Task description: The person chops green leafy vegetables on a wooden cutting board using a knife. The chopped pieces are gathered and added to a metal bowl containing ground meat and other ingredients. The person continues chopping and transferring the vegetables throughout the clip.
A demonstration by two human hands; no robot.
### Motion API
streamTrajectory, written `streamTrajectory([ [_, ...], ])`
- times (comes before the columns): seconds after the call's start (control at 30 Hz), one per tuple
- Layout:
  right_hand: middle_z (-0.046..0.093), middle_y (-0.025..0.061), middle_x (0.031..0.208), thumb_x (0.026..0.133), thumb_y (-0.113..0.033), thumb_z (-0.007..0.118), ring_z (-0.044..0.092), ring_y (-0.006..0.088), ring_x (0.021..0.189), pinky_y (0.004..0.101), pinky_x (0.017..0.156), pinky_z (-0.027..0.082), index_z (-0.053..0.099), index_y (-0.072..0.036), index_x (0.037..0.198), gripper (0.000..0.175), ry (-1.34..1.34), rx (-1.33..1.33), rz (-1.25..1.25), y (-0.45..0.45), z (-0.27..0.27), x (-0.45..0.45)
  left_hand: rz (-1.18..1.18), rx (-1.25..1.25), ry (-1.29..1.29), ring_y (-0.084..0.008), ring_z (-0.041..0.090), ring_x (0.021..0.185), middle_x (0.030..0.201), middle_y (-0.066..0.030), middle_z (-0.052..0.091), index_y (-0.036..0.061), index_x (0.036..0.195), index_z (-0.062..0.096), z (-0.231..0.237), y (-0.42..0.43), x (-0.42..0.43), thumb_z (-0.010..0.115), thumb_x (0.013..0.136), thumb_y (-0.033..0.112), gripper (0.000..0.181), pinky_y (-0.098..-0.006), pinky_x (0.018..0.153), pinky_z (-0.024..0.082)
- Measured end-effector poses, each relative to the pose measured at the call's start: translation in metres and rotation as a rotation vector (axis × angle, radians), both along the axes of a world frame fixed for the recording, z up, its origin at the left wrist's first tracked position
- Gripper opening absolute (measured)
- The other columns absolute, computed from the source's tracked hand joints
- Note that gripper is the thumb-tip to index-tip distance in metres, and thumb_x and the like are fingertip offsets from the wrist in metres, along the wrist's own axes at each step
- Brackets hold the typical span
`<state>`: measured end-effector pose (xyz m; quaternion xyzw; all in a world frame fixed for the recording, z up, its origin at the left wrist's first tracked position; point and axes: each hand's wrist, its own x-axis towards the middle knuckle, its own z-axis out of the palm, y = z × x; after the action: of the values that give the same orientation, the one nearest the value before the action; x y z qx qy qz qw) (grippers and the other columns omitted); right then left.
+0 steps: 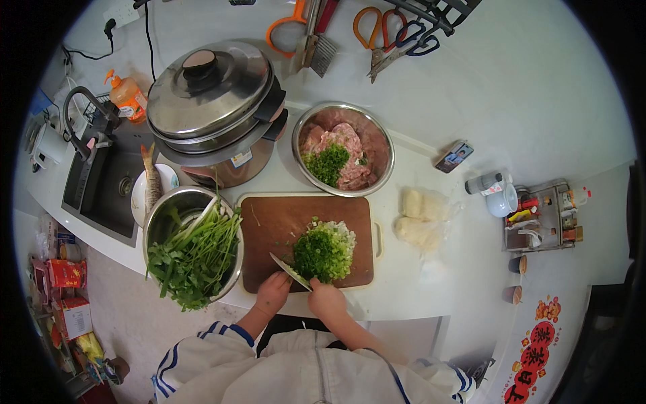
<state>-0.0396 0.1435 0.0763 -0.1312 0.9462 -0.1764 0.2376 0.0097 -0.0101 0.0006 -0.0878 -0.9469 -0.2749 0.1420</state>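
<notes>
A kitchen knife [286,268] is held by its handle in my right hand [327,301], at the front edge of a brown cutting board [267,222]. Bits of green stick to its blade. My left hand [272,294] has its fingers bent close by the blade; whether they touch it or pinch something is unclear. Just beyond the blade lies a heap of chopped scallions [323,251], dark green on the left and pale on the right. Behind the board stands a steel bowl [382,136] holding minced meat [345,139] and chopped greens [328,164].
Left of the board, a steel basin [236,262] overflows with leafy greens [194,262]. Beyond it are a fish [152,182] on a plate [137,199], a sink [108,187] and a large lidded pot [209,101]. To the right lie bagged pale lumps [421,217] and a phone [454,156].
</notes>
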Motion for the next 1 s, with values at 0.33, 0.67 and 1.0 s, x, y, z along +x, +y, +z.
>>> streamTrajectory([
  [0.33,0.061,0.0207,0.067,0.073,-0.012,0.056,0.062,0.0390,0.066,0.0489,0.060,0.050,0.056,-0.005,0.080,0.010,0.012,-0.073,-0.035,-0.010,-0.002,-0.002,-0.025,-0.016,0.030,-0.0241,0.059,0.085,0.097,-0.0072,0.060,0.0044,0.084,0.063,-0.004,-0.006,-0.003,0.060,0.075,0.006,0.010,-0.0325,0.068,0.052],
  [0.67,0.061,0.0225,0.071,0.074,-0.014,0.057,0.060,0.0409,0.071,0.0495,0.064,0.048,0.059,-0.003,0.083,0.015,-0.018,-0.243,-0.248,-0.008,-0.021,-0.008,0.008,-0.044,0.022,-0.0236,0.060,0.089,0.098,-0.0074,0.060,0.0037,0.092,0.065,-0.004,-0.002,0.000,0.059,0.077,0.006,0.016,-0.0321,0.070,0.053],
  [1.0,0.061,0.0224,0.068,0.075,-0.013,0.053,0.061,0.0397,0.067,0.0495,0.061,0.049,0.056,-0.004,0.085,0.013,0.036,-0.140,-0.078,0.001,-0.006,-0.008,0.053,0.023,-0.084,-0.0233,0.059,0.090,0.099,-0.0044,0.059,0.0069,0.093,0.065,0.002,0.004,-0.005,0.058,0.077,0.006,0.017,-0.0319,0.070,0.051],
])
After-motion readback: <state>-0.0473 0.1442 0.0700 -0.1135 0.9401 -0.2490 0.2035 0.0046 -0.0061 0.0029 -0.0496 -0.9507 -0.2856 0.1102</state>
